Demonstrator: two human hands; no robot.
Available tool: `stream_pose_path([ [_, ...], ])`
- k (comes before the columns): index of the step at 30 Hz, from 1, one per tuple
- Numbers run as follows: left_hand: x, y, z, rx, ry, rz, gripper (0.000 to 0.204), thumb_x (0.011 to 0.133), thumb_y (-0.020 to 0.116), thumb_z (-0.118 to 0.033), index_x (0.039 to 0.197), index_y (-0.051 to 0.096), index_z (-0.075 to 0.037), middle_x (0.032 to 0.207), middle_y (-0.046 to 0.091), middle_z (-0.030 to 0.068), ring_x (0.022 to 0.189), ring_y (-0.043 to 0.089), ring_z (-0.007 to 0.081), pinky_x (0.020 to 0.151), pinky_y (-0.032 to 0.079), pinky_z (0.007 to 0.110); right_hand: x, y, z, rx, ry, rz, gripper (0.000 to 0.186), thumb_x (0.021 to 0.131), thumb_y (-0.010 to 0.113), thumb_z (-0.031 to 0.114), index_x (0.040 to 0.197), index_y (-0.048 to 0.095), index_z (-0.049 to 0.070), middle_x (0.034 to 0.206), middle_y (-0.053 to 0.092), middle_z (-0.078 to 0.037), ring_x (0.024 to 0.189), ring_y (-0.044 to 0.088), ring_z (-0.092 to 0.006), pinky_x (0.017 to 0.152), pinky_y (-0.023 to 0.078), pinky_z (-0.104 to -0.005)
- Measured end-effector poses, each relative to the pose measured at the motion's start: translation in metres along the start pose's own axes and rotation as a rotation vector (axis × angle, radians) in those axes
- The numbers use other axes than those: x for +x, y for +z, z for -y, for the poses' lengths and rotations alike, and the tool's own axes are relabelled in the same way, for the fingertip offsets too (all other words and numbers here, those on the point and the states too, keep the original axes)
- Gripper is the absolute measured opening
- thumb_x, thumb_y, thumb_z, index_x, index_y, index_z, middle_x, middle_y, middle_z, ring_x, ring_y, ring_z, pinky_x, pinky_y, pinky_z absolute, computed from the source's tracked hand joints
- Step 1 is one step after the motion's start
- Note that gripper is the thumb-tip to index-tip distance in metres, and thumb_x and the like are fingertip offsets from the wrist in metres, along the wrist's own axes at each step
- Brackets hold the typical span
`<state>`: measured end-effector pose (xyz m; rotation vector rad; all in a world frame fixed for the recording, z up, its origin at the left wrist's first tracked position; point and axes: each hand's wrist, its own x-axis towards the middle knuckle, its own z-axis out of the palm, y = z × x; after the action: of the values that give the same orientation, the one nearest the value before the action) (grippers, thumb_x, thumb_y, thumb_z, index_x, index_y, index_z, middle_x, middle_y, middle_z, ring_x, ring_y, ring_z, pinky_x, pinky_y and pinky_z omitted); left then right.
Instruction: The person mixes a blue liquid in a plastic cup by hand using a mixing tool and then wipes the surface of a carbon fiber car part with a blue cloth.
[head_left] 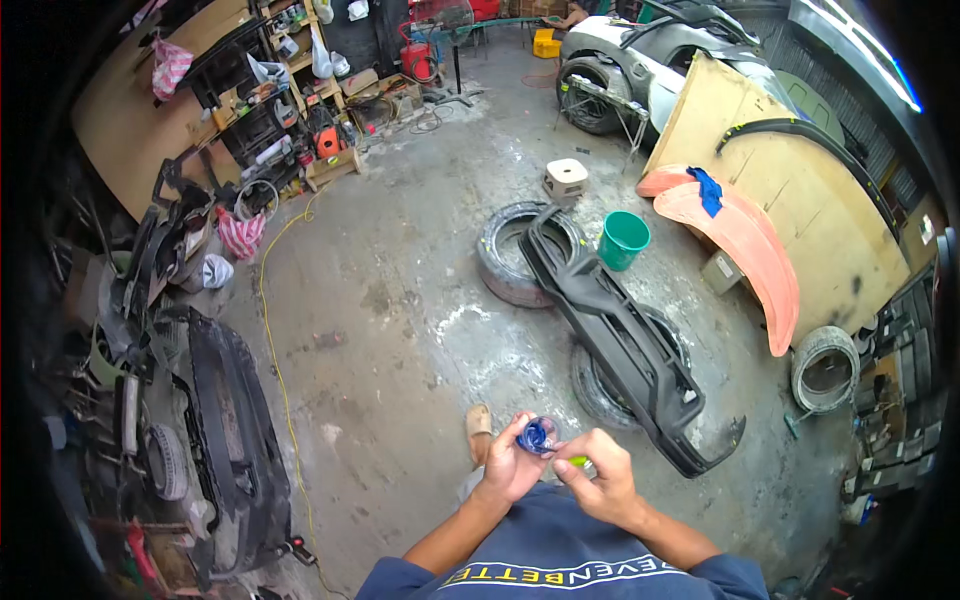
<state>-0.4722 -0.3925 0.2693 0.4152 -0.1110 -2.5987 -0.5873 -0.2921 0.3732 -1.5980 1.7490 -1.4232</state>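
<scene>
My left hand (510, 472) grips a small round cup (537, 437) in front of my body, its open top facing up and dark blue stuff inside. Close beside it on the right, my right hand (607, 484) is closed in a pinch at the cup's rim. A small yellow-green object (578, 462) pokes out from the right fingers; its kind is hidden by them. Ahead and to the right, a long black car bumper (620, 345) rests across two tyres, the farther tyre (500, 262) and the nearer tyre (597, 385).
A green bucket (625, 240) and a white stool (567, 178) stand beyond the bumper. An orange curved panel (765, 260) leans against a wooden board (840, 220) at right. Another black bumper (240, 440) and a yellow cord (272, 350) lie left. A car (665, 75) stands far back.
</scene>
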Motion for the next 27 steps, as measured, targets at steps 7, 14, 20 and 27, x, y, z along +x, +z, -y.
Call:
stream_pose_path([
  [7, 0.073, 0.009, -0.155, -0.008, 0.023, -0.001, 0.012, 0.096, 0.053, -0.021, 0.103, 0.058, -0.012, 0.102, 0.064, 0.0078, 0.095, 0.061, 0.0235, 0.088, 0.049, 0.041, 0.149, 0.066, -0.011, -0.033, -0.012, -0.019, 0.01, 0.081, 0.07, 0.004, 0.087, 0.063, 0.002, 0.084, 0.065, -0.012, 0.079, 0.065, -0.0257, 0.069, 0.05, -0.0347],
  [14, 0.151, 0.011, -0.245, 0.052, 0.06, -0.013, 0.011, 0.097, 0.053, -0.019, 0.105, 0.057, -0.012, 0.106, 0.062, 0.0063, 0.103, 0.06, 0.0199, 0.094, 0.047, 0.041, 0.269, 0.097, -0.054, -0.014, -0.019, -0.077, 0.014, 0.08, 0.072, 0.005, 0.092, 0.065, 0.002, 0.083, 0.063, -0.013, 0.074, 0.062, -0.0284, 0.066, 0.049, -0.0357],
  [20, 0.244, 0.015, -0.304, 0.045, 0.011, 0.004, 0.013, 0.096, 0.055, -0.015, 0.108, 0.057, -0.01, 0.113, 0.062, 0.0088, 0.108, 0.06, 0.0212, 0.098, 0.046, 0.041, 0.363, 0.099, -0.11, -0.005, 0.018, 0.093, 0.016, 0.079, 0.074, 0.006, 0.093, 0.067, 0.004, 0.086, 0.066, -0.012, 0.077, 0.064, -0.0271, 0.068, 0.051, -0.0345],
  [27, 0.352, 0.038, -0.382, 0.108, 0.123, -0.042, 0.019, 0.097, 0.052, -0.016, 0.114, 0.056, -0.009, 0.12, 0.061, 0.0123, 0.11, 0.06, 0.0232, 0.098, 0.047, 0.04, 0.502, 0.091, -0.165, 0.107, -0.059, -0.036, 0.015, 0.078, 0.075, 0.006, 0.09, 0.066, 0.002, 0.082, 0.063, -0.011, 0.072, 0.061, -0.0266, 0.063, 0.049, -0.0346],
])
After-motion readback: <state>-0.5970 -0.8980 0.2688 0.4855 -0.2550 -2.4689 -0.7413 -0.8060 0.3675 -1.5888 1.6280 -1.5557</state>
